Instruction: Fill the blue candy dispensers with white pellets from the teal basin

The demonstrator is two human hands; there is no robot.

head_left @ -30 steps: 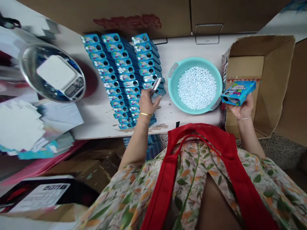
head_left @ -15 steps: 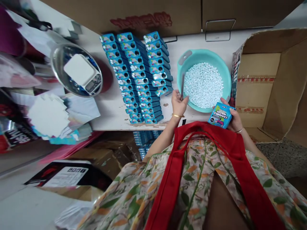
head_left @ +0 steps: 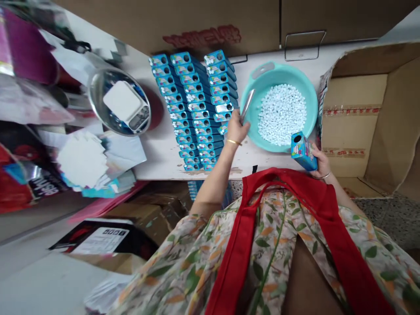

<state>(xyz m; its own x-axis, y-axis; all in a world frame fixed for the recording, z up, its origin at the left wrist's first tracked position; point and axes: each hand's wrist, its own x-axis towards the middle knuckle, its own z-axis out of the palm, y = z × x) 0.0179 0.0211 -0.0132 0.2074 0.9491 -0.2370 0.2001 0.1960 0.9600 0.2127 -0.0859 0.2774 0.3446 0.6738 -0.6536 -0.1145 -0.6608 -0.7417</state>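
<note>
My left hand [head_left: 237, 128] is closed around a slim shiny metal tool [head_left: 248, 105] at the left rim of the turquoise basin [head_left: 257, 94]. The tool leans over the rim; its kind is not clear. Many small white candies [head_left: 282, 114] lie in the basin. At the basin's lower right rim, my right hand [head_left: 321, 162] grips a small blue candy box [head_left: 304, 152]. The box is tilted, with a round dark hole in its end facing up. Left of my left hand stand rows of similar blue boxes [head_left: 198, 105], several showing holes.
An open cardboard box [head_left: 356, 94] stands right of the basin. Large cartons [head_left: 210, 22] line the back. On the left are a metal bowl [head_left: 94, 103] with a white scale [head_left: 123, 100] over it and a stack of white cards [head_left: 82, 162].
My right hand has turned the box from its printed face to its holed end. My left hand has shifted left and up, and the metal tool now slants to the right.
</note>
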